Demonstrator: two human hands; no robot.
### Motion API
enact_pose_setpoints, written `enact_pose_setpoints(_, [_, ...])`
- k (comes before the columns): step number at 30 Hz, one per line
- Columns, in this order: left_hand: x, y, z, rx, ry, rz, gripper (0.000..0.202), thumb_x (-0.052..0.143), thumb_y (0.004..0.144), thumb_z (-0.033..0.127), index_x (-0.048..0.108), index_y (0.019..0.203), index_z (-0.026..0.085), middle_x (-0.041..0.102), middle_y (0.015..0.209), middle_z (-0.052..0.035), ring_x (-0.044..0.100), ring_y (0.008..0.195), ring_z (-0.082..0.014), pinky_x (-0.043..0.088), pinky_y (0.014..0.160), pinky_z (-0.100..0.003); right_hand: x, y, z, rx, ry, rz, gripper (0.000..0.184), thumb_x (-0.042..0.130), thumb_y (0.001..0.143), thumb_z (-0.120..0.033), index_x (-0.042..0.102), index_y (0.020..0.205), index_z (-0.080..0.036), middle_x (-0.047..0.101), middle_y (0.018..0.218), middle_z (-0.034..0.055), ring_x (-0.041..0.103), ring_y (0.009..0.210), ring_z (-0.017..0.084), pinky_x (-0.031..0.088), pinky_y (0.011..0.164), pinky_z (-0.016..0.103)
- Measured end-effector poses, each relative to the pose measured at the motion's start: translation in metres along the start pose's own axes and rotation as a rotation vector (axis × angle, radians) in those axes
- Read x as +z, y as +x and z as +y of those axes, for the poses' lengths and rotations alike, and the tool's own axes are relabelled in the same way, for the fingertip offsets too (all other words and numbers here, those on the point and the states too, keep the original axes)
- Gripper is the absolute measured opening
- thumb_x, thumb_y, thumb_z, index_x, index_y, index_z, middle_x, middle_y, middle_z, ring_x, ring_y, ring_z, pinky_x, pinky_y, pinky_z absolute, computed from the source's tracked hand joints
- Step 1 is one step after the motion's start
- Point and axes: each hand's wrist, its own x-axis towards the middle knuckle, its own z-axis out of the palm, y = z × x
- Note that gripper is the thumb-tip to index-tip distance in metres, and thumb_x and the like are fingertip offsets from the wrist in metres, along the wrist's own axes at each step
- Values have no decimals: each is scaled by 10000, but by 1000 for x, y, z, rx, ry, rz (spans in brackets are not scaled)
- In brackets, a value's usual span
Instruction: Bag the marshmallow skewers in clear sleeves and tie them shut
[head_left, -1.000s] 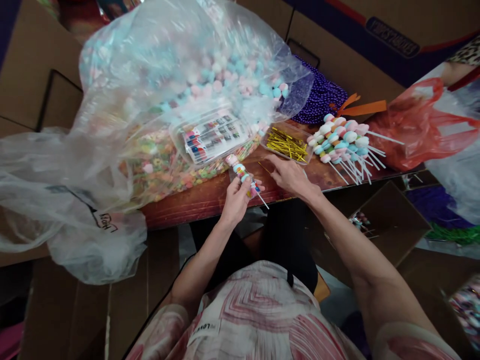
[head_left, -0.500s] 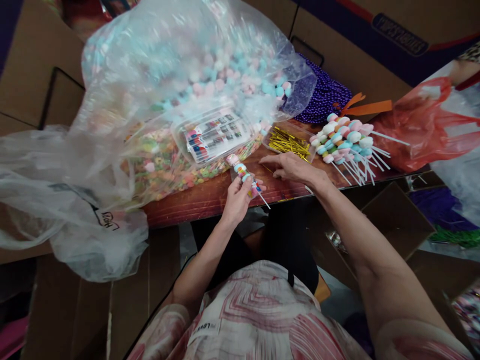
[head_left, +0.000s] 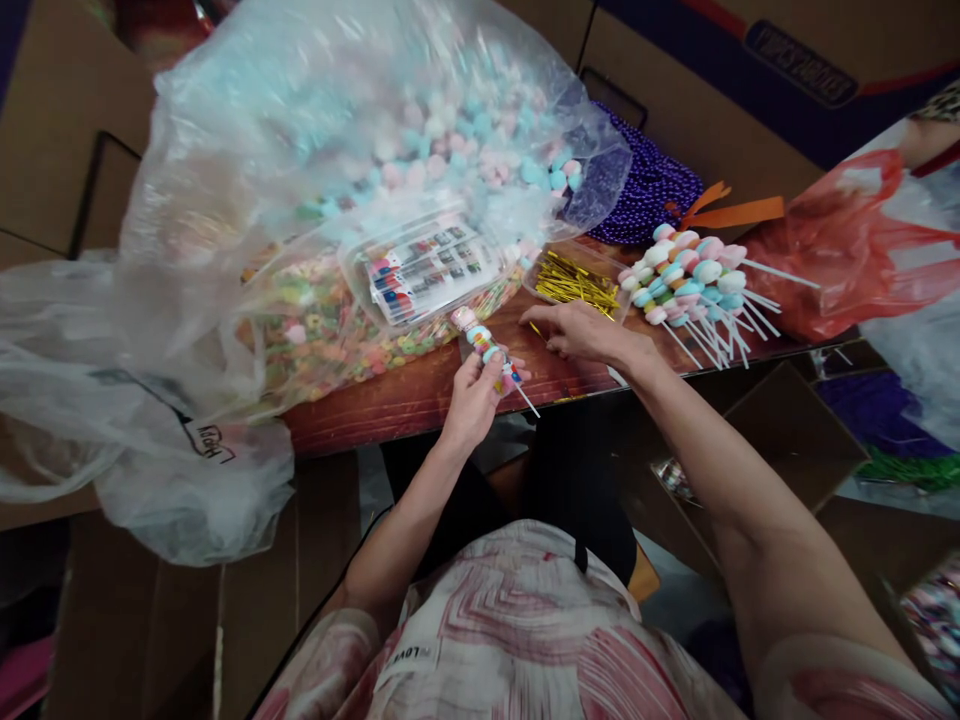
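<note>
My left hand (head_left: 474,397) is closed around a candy skewer (head_left: 487,352), a white stick threaded with pastel sweets, held just above the near edge of the brown table (head_left: 420,395). My right hand (head_left: 583,333) rests on the table beside a clear tray of gold twist ties (head_left: 576,282), its fingertips pinched at a loose gold tie (head_left: 535,329). A pile of finished candy skewers (head_left: 694,280) lies just right of the tray.
A big clear bag of pastel marshmallows (head_left: 390,130) and a bag of coloured ring candies (head_left: 322,320) fill the table's left. A clear plastic box (head_left: 424,270) lies on them. Purple beads (head_left: 645,190), a red bag (head_left: 840,240) and cardboard boxes (head_left: 787,440) surround the table.
My right hand slid left along the table from the tray and its fingers closed on a loose gold tie. My left hand kept the skewer in place.
</note>
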Motion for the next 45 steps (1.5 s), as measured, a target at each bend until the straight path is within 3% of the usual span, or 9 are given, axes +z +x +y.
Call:
enact_pose_setpoints(9, [0, 0, -1, -4, 14, 7, 391, 831, 766, 435, 654, 974, 156, 755, 851, -45, 743, 754, -162, 571, 774, -301, 10, -6, 9, -26, 100, 105, 692, 551, 754, -37, 549, 1437, -151, 699, 888, 33, 584, 754, 169, 423, 737, 268])
enact_pose_setpoints(16, [0, 1, -1, -1, 34, 8, 393, 834, 757, 451, 658, 965, 168, 762, 861, -42, 747, 758, -162, 581, 788, -308, 11, -7, 6, 22, 171, 107, 456, 525, 726, -32, 652, 1141, -172, 608, 782, -6, 538, 681, 148, 371, 625, 239])
enact_pose_setpoints(22, [-1, 1, -1, 5, 31, -11, 399, 836, 755, 454, 659, 973, 171, 763, 857, -42, 759, 789, -178, 590, 798, -313, 15, -12, 7, -19, 182, 176, 152, 554, 708, -61, 556, 783, -194, 561, 683, -20, 505, 660, 142, 319, 629, 253])
enact_pose_setpoints(26, [-1, 1, -2, 10, 32, -4, 410, 840, 749, 459, 655, 971, 168, 764, 855, -45, 759, 779, -183, 596, 823, -340, 27, -22, 6, -13, 309, 322, 114, 560, 770, -130, 507, 706, -209, 546, 635, -23, 513, 623, 146, 359, 634, 274])
enact_pose_setpoints(33, [3, -1, 2, -6, 41, 7, 384, 809, 792, 435, 645, 1002, 158, 768, 917, -68, 758, 803, -180, 573, 805, -314, 48, -57, -22, 91, 933, 827, 204, 690, 785, -277, 504, 723, -221, 701, 867, 30, 679, 865, 194, 515, 811, 346])
enact_pose_setpoints(37, [10, -5, 2, -1, 40, -7, 394, 818, 780, 435, 647, 1006, 161, 767, 924, -63, 755, 803, -175, 561, 804, -305, 77, -80, -49, 190, 1260, 789, 232, 714, 827, -391, 553, 824, -223, 630, 733, -22, 624, 664, 139, 543, 706, 318])
enact_pose_setpoints(40, [18, -7, 0, -8, 65, -23, 389, 819, 781, 418, 635, 1013, 166, 765, 929, -61, 757, 842, -181, 550, 810, -297, 104, -94, -64, 304, 1452, 734, 286, 663, 877, -503, 587, 865, -227, 430, 602, -80, 394, 471, 84, 385, 450, 219])
enact_pose_setpoints(42, [23, -9, -2, -16, 94, -41, 396, 824, 776, 404, 625, 1027, 171, 767, 955, -65, 757, 871, -184, 549, 824, -296, 118, -101, -70, 365, 1429, 697, 339, 614, 903, -552, 595, 821, -223, 338, 572, -86, 267, 444, 74, 241, 397, 211])
enact_pose_setpoints(45, [34, -12, -6, -24, 117, -63, 410, 822, 774, 406, 617, 1044, 174, 771, 988, -75, 757, 902, -194, 559, 849, -310, 127, -108, -75, 343, 1203, 662, 345, 557, 941, -527, 606, 789, -221, 393, 584, -55, 306, 489, 94, 253, 450, 245])
